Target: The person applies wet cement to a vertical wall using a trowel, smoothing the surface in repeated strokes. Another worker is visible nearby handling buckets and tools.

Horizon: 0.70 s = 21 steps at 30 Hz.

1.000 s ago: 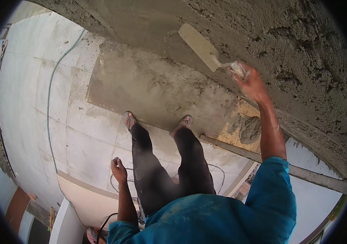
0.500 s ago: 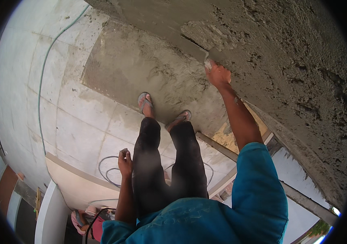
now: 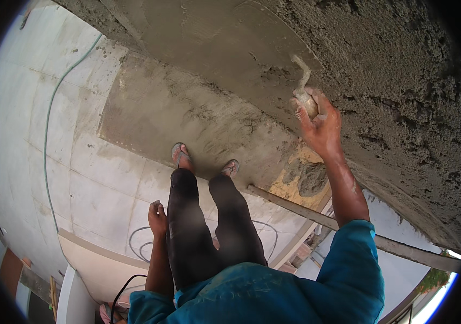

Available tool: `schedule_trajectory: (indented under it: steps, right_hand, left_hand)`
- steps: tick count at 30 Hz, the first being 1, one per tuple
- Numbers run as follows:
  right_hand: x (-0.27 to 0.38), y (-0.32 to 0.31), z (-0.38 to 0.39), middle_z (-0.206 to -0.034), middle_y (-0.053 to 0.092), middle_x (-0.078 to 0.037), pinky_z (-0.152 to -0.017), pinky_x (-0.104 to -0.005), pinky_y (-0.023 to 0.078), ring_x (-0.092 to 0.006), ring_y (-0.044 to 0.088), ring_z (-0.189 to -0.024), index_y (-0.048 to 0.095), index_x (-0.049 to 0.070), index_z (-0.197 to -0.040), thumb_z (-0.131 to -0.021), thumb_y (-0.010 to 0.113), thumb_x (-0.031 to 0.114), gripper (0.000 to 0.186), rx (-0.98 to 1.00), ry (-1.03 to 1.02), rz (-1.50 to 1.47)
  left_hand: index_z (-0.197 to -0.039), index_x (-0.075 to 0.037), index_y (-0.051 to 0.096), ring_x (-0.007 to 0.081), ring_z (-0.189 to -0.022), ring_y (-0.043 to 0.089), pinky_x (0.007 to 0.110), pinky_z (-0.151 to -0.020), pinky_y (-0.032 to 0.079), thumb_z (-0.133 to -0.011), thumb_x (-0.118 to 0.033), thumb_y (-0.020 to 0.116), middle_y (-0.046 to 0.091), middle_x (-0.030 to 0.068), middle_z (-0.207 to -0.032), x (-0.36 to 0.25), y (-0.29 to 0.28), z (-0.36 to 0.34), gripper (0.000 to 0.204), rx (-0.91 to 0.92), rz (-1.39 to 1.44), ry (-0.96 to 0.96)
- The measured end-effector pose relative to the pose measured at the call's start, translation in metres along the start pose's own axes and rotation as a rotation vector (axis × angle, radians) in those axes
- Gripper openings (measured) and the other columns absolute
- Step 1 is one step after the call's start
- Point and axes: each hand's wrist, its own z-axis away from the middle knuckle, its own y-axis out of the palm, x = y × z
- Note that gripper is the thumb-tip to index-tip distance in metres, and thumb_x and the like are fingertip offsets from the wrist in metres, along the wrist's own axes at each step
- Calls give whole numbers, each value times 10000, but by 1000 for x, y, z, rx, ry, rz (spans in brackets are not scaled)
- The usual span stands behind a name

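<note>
My right hand [image 3: 325, 121] is closed around the handle of a plastering trowel [image 3: 302, 75], whose bent neck is coated in grey mortar. The trowel lies against the wall [image 3: 381, 81]; its blade blends with the wet mortar and is hard to make out. Smooth mortar spreads to the left of it, rough mortar to the right. Down beside my left thigh hangs my left hand [image 3: 157, 217], fingers curled together with grey on the tips. Whether something small is in them is hidden.
Beneath my sandalled feet is a mortar-smeared board [image 3: 149, 102] on pale floor tiles [image 3: 101, 189]. A mortar heap [image 3: 311, 178] lies by the wall's foot. A long bar [image 3: 295, 205] crosses at the right. A green hose [image 3: 52, 108] runs along the left.
My right hand has moved right and higher on the wall with the trowel, turning so the handle shows. The mortar behind it looks smoother. My left hand stays by my thigh.
</note>
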Motion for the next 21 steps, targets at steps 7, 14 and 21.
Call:
schedule_trajectory:
  steps: [7, 14, 21]
  right_hand:
    - [-7, -52, 42, -1003, 693, -156, -724, -339, 557, -336, 705, -873, 644, 22, -1112, -821, 724, 169, 335, 7, 39, -151]
    - [-176, 121, 62, -1105, 677, -209, -779, -464, 565, -348, 702, -885, 618, 68, -1215, -875, 655, 351, 444, 467, 134, 657]
    - [-122, 134, 24, -1032, 710, -141, -795, -424, 569, -316, 706, -908, 626, 129, -1227, -864, 651, 384, 444, 370, 257, 525]
  left_hand:
    - [-1116, 7, 610, 287, -942, 666, 377, -828, 514, -967, -130, 532, 679, 176, -1037, -7, 3, 2, 217, 20, 12, -16]
    - [-1119, -1, 608, 273, -937, 666, 365, -795, 512, -973, -144, 535, 678, 164, -1036, 0, 5, 12, 217, 54, -32, -12]
    - [-1121, 3, 608, 275, -959, 658, 364, -810, 517, -978, -139, 532, 676, 167, -1046, 9, -3, 20, 215, 28, -78, -31]
